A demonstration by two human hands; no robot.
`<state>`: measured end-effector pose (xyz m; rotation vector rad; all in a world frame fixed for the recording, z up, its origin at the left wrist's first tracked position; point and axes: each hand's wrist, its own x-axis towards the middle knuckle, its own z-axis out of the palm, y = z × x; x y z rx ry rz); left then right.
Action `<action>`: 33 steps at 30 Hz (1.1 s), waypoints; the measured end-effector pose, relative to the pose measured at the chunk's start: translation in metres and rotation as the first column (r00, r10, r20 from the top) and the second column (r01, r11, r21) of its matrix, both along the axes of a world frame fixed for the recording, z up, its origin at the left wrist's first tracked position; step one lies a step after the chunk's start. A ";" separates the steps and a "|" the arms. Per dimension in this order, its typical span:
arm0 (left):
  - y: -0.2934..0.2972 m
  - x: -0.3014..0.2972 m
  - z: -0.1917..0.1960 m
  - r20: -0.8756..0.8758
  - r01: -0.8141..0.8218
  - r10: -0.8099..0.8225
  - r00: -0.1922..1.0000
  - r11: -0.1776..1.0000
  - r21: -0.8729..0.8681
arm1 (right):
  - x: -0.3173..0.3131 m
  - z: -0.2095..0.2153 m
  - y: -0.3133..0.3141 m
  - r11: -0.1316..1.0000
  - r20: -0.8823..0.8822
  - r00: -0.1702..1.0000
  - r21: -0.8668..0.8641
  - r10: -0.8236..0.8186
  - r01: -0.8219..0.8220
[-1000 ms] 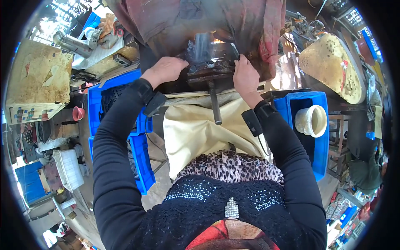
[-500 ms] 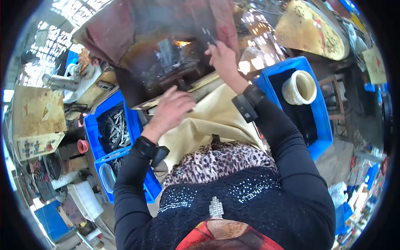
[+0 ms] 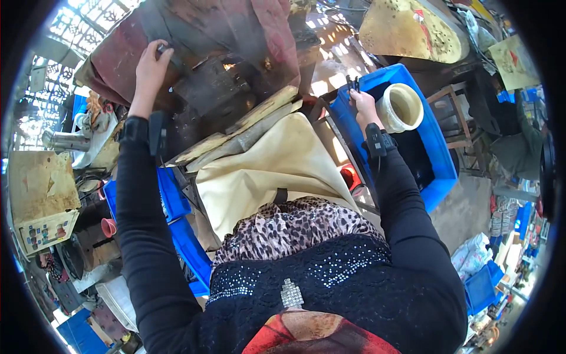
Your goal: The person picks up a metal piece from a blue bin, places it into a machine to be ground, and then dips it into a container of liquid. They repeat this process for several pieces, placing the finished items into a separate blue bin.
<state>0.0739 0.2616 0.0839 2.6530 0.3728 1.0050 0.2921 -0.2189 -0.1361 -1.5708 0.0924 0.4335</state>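
My left hand is closed around a dark handle at the left of a dark, sooty machine. A blocky dark metal part sits in the middle of this machine, with a small orange glow behind it. My right hand is closed on thin dark metal pieces that stick up past the fingers; their exact kind is too small to tell. It hovers over the inner edge of the right blue crate, beside a whitish tub standing in that crate.
A reddish cloth drapes over the machine. Wooden boards edge its front, and a beige apron covers my lap. Blue bins stand at my left, partly behind my arm. A red round object lies below the right crate's edge.
My left hand has moved up and left from the lap edge onto the dark handle. My right hand has moved right, from the machine to the blue crate. The orange glow looks smaller.
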 end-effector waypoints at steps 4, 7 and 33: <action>0.012 0.022 0.000 -0.181 -0.109 0.082 0.980 0.984 -0.144 | 0.018 -0.031 -0.017 0.999 -0.110 0.993 0.009 -0.032 0.033; 0.008 0.036 0.005 -0.313 -0.224 0.122 0.942 0.922 -0.315 | 0.025 -0.036 -0.029 0.993 -0.233 0.968 0.049 -0.090 0.104; -0.017 -0.126 -0.069 0.074 -0.288 0.300 0.951 0.948 -0.134 | -0.114 0.116 0.137 0.811 0.765 0.339 -0.585 0.547 0.012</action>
